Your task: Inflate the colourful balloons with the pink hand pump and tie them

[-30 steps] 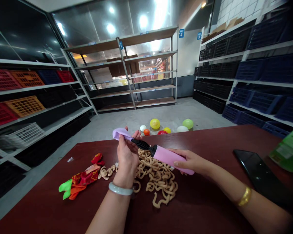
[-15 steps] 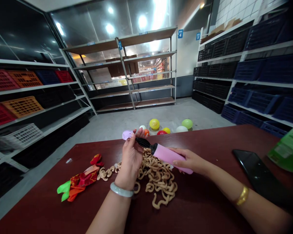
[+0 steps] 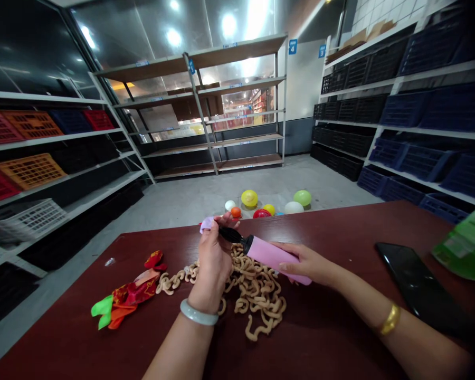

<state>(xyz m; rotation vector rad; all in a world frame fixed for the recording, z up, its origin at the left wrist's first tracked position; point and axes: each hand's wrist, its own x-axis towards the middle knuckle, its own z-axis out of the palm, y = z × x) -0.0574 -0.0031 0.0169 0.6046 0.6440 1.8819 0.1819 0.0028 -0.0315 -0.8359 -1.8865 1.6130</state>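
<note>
A pink hand pump with a black nozzle end slants over the table. My right hand is wrapped round its pink barrel. With thumb and fingers, my left hand pinches a limp lilac balloon at the tip of the black nozzle. Beneath both hands lies a heap of tan, curled long balloons, partly hidden by my left hand and wrist. To the left are flat red, orange and green balloons.
A black phone and a green bag lie on the right of the dark red table. Inflated balloons rest on the floor beyond its far edge. Shelves with crates stand at both sides.
The view has shifted slightly. The lilac balloon is bent over more at the nozzle, and the fingers of my left hand have moved a little. My right hand keeps its hold on the pump.
</note>
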